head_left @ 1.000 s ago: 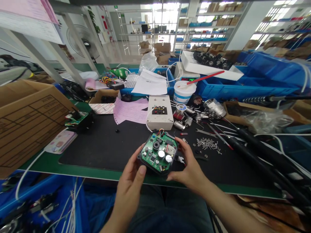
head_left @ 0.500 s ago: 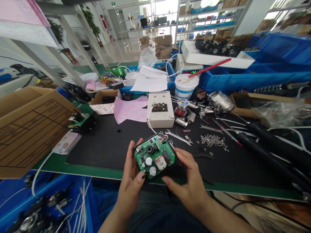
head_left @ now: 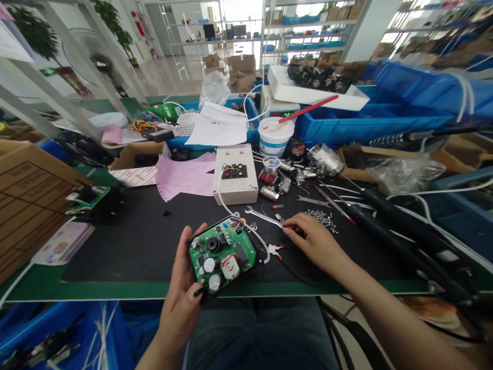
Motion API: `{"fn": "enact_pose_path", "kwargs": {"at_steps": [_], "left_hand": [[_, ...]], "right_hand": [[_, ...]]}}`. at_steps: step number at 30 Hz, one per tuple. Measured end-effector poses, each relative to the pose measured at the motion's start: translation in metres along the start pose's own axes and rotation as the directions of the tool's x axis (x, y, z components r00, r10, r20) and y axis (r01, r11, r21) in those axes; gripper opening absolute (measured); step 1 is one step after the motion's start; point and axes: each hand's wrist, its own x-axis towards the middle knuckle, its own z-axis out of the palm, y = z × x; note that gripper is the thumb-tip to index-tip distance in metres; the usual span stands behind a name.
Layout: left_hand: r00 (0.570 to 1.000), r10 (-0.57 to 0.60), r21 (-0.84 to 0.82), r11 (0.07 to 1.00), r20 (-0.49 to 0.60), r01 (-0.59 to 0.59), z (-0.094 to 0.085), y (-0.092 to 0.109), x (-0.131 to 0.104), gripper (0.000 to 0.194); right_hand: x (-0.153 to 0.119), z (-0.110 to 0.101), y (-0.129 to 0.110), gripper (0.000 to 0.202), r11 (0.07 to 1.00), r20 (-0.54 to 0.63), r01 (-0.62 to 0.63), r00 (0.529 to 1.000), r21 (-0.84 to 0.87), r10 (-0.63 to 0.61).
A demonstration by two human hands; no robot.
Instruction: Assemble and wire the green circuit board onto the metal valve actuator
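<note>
My left hand grips a black-framed green circuit board by its left side, tilted above the front of the bench. Two white round parts, a black round part and a square metal motor-like part stand on the board. My right hand is off the board, fingers curled in a pinch at the right end of an open-end wrench on the black mat. Whatever its fingertips hold, if anything, is hidden. A small silver tool with red ends lies between the board and this hand.
Loose screws lie beyond my right hand. A white switch box stands behind the board, beside metal fittings and a white tub. Black rods lie at right. Another board unit and a cardboard box are left.
My right hand has let go of the board's right edge and moved right to the wrench's end. My left hand still holds the board. The view has shifted right.
</note>
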Motion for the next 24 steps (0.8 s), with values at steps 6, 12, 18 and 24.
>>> {"fn": "enact_pose_path", "kwargs": {"at_steps": [6,12,18,24], "left_hand": [[1.0,-0.019,0.0,1.0,0.023,0.019,0.0,0.002,0.0,0.072],[0.995,0.016,-0.001,1.0,0.096,-0.016,-0.004,-0.001,0.001,0.076],[0.991,0.05,-0.032,0.998,0.122,-0.046,-0.005,-0.006,0.003,0.079],[0.988,0.047,-0.049,0.998,0.146,-0.041,-0.004,-0.006,0.004,0.074]], "right_hand": [[0.027,0.001,-0.029,0.004,0.9,0.334,0.194,0.941,-0.39,-0.058],[0.056,0.02,-0.054,0.014,0.809,0.471,0.344,0.877,-0.477,-0.095],[0.063,0.009,-0.05,0.019,0.721,0.574,0.466,0.81,-0.513,-0.114],[0.043,-0.034,-0.026,0.014,0.739,0.541,0.404,0.839,-0.539,-0.064]]}}
